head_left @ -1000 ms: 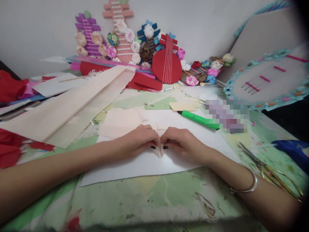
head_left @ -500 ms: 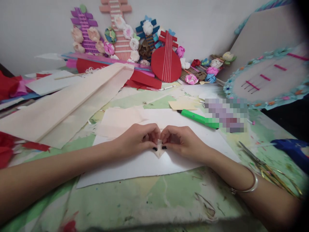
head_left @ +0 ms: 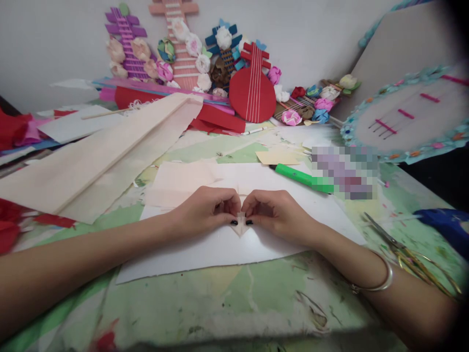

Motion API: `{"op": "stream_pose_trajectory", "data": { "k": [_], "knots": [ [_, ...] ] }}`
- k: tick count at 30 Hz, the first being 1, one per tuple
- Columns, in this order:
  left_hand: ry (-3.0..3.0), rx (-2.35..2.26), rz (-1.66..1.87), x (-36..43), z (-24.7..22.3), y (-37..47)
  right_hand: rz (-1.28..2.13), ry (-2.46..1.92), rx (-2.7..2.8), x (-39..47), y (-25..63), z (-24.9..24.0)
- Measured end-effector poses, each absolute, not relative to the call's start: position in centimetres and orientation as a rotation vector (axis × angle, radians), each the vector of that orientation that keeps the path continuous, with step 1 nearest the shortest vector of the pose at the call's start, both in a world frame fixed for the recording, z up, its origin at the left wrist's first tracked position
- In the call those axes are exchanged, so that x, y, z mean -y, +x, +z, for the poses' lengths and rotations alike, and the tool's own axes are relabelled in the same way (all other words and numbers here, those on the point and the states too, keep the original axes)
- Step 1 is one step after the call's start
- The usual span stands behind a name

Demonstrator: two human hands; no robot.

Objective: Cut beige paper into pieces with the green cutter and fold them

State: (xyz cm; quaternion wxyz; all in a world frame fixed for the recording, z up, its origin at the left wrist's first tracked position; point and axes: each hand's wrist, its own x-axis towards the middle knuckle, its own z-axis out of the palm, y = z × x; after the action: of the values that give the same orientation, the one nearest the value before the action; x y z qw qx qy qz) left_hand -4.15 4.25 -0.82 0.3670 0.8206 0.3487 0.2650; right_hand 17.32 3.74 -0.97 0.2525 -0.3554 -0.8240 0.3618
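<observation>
My left hand point(head_left: 216, 208) and my right hand point(head_left: 273, 212) meet over a white sheet point(head_left: 205, 249) lying on the table. Between them is a small piece of cream paper point(head_left: 240, 229), folded to a point that faces me. Each hand pinches one side of it between thumb and curled fingers, and the upper part of the piece is partly hidden by the fingertips. A larger pale cream paper point(head_left: 176, 183) lies flat on the sheet beyond my left hand. Past my right hand, a green marker-like tool point(head_left: 302, 178) with a dark tip rests across the sheet's far edge.
Gold-handled scissors point(head_left: 406, 256) lie to the right, beside a blue tool point(head_left: 447, 227). A long folded cream paper point(head_left: 110, 151) covers the left. Along the wall stand decorated instrument shapes, among them a red lute point(head_left: 252, 95), with paper flowers. A flower-edged panel point(head_left: 406, 117) leans at right.
Both hands keep their pinch on the small cream paper. The fingertips have shifted slightly, with a little more of the folded piece showing between them. The view has moved marginally.
</observation>
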Motion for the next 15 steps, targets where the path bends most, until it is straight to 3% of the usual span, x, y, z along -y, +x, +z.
{"op": "stream_pose_trajectory", "data": {
  "k": [15],
  "knots": [
    [2.2, -0.876, 0.702, -4.44, -1.07, -4.33, 0.96, -0.97, 2.253, -3.71, 17.16, -0.91]
  ]
}}
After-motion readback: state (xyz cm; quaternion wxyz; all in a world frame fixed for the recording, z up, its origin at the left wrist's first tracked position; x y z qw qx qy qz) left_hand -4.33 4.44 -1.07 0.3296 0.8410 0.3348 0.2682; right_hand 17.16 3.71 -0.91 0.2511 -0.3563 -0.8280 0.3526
